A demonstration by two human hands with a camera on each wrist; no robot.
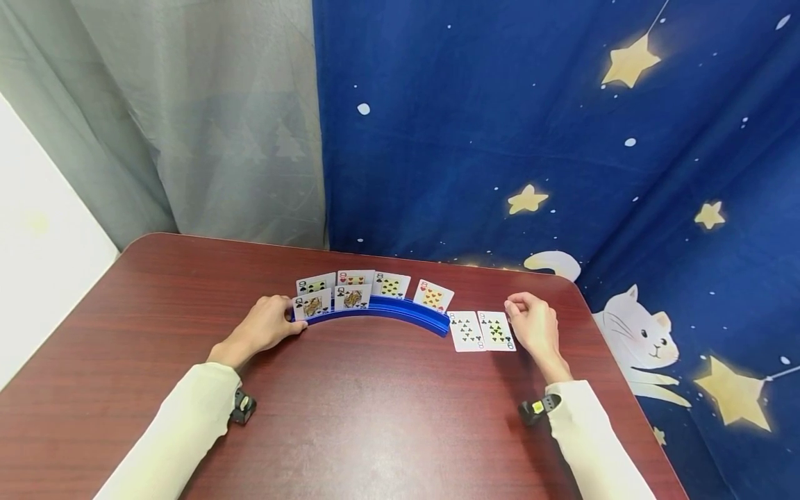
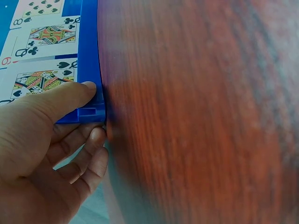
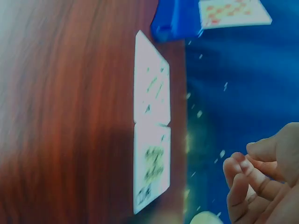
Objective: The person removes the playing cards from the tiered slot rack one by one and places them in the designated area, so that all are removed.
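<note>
Cards [image 1: 352,298] stand in a rack [image 1: 431,321] pinched at one end by the left hand [image 1: 265,323]; a jolt there could topple them. Beside two flat cards [image 1: 465,332], the right hand [image 1: 535,323] curls loosely, empty.

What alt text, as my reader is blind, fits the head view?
The left hand grips a curved blue rack holding six playing cards; the right hand, empty, is beside two cards lying on a reddish-brown table.

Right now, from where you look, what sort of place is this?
Probably a curtained indoor corner for tabletop activities: a reddish-brown table bears a blue card rack, with a grey curtain and a star-patterned blue curtain behind.
</note>
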